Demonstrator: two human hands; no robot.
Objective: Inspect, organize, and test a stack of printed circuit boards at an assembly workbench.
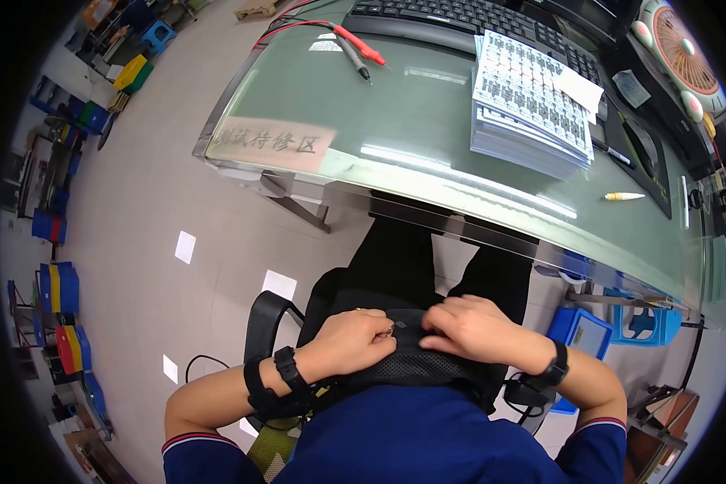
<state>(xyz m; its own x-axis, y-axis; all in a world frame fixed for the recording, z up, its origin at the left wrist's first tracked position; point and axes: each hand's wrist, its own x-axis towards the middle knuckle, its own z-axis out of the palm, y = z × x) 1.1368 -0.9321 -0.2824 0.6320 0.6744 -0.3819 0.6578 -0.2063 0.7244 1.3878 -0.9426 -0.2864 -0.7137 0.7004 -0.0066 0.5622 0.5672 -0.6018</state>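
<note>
Both my hands are at my waist, over a black pouch (pixel 410 337) with a mesh panel that lies across my lap. My left hand (pixel 351 340) is closed at the pouch's left side, and a small shiny bit shows by its fingertips; what it pinches is too small to name. On the other side, my right hand (pixel 474 329) has its fingers bent down against the pouch's edge. Its fingertips are partly hidden and slightly blurred. Black straps circle both wrists.
Ahead stands a glass-topped table (pixel 363 121). On it lie red and black test probes (pixel 361 50), a stack of printed circuit panels (pixel 532 105), a keyboard (pixel 460 20), a yellow-white pen-like piece (pixel 623 196) and a fan (pixel 686 48). A blue bin (pixel 579 332) sits below right.
</note>
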